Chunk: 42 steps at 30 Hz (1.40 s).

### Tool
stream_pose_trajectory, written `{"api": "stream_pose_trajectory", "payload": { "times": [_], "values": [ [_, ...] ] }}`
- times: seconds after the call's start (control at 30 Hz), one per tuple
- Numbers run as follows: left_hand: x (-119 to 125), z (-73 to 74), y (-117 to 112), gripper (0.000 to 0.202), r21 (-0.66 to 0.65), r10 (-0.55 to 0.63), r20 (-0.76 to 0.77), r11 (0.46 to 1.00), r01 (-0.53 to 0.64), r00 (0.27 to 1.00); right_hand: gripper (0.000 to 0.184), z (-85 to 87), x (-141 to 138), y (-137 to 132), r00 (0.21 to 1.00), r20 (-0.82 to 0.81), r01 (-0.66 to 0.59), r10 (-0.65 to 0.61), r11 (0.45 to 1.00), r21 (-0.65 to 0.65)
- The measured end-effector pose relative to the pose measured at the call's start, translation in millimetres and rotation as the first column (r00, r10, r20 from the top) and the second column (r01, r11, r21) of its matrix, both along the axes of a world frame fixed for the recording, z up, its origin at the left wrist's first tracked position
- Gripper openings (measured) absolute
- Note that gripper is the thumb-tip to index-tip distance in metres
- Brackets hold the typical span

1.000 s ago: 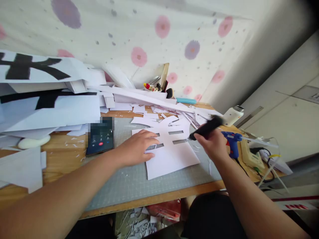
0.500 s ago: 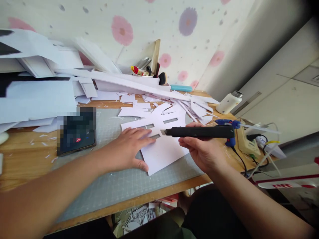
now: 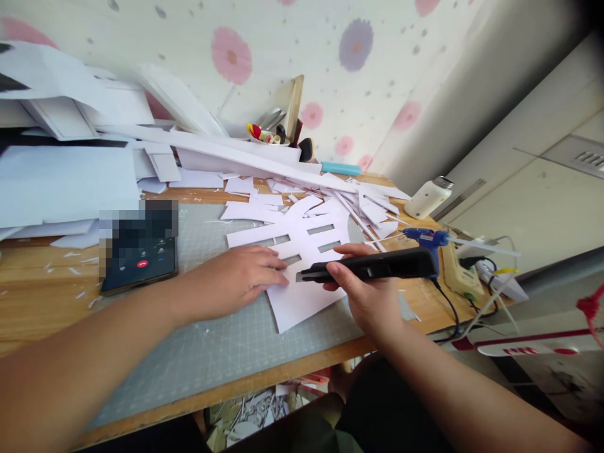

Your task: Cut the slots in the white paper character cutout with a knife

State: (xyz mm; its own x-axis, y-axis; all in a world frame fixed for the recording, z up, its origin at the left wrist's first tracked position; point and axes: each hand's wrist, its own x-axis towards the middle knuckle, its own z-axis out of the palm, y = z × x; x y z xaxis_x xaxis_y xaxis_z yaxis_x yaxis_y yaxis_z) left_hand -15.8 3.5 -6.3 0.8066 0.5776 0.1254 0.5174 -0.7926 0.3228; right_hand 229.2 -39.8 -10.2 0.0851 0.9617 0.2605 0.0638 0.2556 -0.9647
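A white foam-board sheet (image 3: 304,305) with several rectangular slots cut through it lies on the grey cutting mat (image 3: 189,371). My left hand (image 3: 238,277) rests on the sheet's left side, palm down, fingers stretched out and holding nothing. In my right hand (image 3: 375,302) is a black utility knife (image 3: 401,264), gripped along its body with the thumb on top. Its short blade points left, over the sheet just right of my left fingertips. Whether the blade touches the board I cannot tell. My right hand and the knife hide the sheet's right part.
Behind the sheet lie white offcuts (image 3: 377,211) and long strips. A phone (image 3: 141,258) is at left, below stacked white boards (image 3: 66,182). At right are a white bottle (image 3: 429,197), a blue glue gun (image 3: 425,236) and a power strip (image 3: 455,270) with cables.
My right hand has lowered the knife toward the near side, its blade now lower and slightly left. My left thumb has drawn in toward the other fingers. The view has shifted slightly.
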Motion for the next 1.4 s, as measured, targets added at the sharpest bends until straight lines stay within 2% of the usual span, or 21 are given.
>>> {"api": "stream_pose_trajectory", "payload": {
  "times": [0.2,0.43,0.83,1.23,1.4],
  "values": [
    [-1,-1.8,0,0.051,-0.021,0.023,-0.029,1.0,-0.023,0.999,0.018,2.5,-5,-6,0.977,0.213,0.004,-0.013,0.999,0.041],
    [1,-0.5,-2,0.051,-0.024,0.037,-0.04,0.999,-0.038,0.999,0.013,-2.1,-7,-11,0.927,0.373,-0.017,-0.028,0.993,0.118],
    [3,1.0,-3,0.049,-0.005,0.041,-0.104,0.999,-0.042,0.994,0.011,-6.3,-9,-6,0.918,0.394,-0.019,-0.04,0.989,0.145],
    [2,-1.1,-1,0.046,0.02,0.015,-0.072,1.0,-0.014,0.997,0.012,-7.2,-9,-7,0.924,0.38,-0.016,-0.038,0.99,0.139],
    [1,-2.0,-1,0.045,0.016,0.015,-0.074,1.0,-0.014,0.997,0.013,-5.5,-10,-6,0.922,0.378,0.001,-0.079,0.979,0.203]
  ]
}}
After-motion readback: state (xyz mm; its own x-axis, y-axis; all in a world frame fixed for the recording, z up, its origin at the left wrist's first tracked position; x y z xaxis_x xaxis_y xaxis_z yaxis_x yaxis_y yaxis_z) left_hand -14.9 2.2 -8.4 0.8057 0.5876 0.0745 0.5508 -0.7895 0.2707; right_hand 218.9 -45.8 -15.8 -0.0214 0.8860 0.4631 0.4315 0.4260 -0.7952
